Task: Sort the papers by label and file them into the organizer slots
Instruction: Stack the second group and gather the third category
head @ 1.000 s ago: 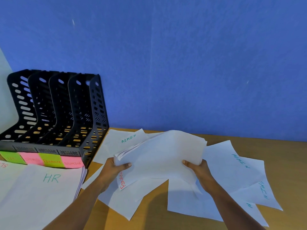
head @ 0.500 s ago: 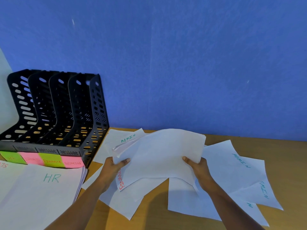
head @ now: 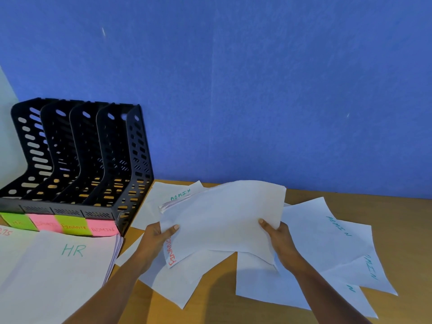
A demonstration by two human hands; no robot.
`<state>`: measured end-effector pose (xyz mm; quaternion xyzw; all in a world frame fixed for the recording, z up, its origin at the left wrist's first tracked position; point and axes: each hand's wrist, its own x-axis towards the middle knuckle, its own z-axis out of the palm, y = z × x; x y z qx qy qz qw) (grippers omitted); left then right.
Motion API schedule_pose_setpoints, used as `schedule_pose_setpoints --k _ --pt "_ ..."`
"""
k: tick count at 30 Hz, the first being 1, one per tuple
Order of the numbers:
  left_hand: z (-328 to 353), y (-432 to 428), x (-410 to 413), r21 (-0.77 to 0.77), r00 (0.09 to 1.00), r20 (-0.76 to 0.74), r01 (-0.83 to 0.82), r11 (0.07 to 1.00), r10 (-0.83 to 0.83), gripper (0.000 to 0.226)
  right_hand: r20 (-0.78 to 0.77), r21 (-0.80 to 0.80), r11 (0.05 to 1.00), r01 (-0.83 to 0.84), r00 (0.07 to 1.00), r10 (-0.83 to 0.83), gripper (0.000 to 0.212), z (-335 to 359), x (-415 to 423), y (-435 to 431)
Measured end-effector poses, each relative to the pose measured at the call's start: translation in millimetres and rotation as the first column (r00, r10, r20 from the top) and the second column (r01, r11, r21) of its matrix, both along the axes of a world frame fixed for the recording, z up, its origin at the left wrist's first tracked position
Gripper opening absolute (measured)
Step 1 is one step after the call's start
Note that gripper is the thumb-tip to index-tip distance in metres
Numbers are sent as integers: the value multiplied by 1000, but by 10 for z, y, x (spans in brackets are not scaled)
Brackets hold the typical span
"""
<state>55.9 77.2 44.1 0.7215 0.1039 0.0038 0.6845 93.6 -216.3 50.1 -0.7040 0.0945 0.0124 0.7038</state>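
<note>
The left grip (head: 155,238) and right grip (head: 280,239) each clutch an edge of a sheaf (head: 222,216) held above the table (head: 402,218) — loose sheets (head: 313,232) lie scattered beneath. The organizer (head: 81,160) stands far left, behind the HR pile (head: 70,267).

This looks like an office desk. A black file organizer (head: 77,157) with labelled slots stands on a wooden surface (head: 385,206). Labelled papers (head: 322,232) lie scattered nearby.

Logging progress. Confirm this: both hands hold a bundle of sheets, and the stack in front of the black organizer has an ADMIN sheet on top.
One error: in the head view the stack in front of the black organizer has an HR sheet on top, not ADMIN. The rest stands: the left hand and right hand hold a bundle of sheets.
</note>
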Motion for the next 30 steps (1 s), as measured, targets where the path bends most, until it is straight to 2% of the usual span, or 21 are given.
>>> schedule_pose_setpoints --k 5,7,10,13,16,19,24,30 --pt "83 -38 25 -54 994 33 -100 994 102 11 8 46 998 33 999 -34 34 31 40 43" --pt "155 -60 21 -92 977 44 -202 975 207 29 7 102 992 70 997 -71 32 36 53 52" --pt "153 -37 35 -283 955 -2 -287 915 298 51 -12 197 975 106 994 -106 25 79 66 87" --pt "156 -122 44 -359 978 -67 -207 910 195 50 -44 242 963 120 993 -112 23 87 74 151" --pt "230 -296 54 -373 996 -51 -84 924 70 37 -76 285 953 104 993 -85 36 31 46 248" --pt "251 -408 74 -423 999 -37 -47 905 34 39 -101 341 936 90 993 -59 32 -26 -11 379" --pt "182 -392 55 -362 992 -25 -125 924 125 51 -136 387 920 60 991 -7 30 -109 -75 525" --pt "159 -205 18 -269 981 -40 -193 943 190 46 -155 376 925 -57 980 123 41 -197 -85 496"
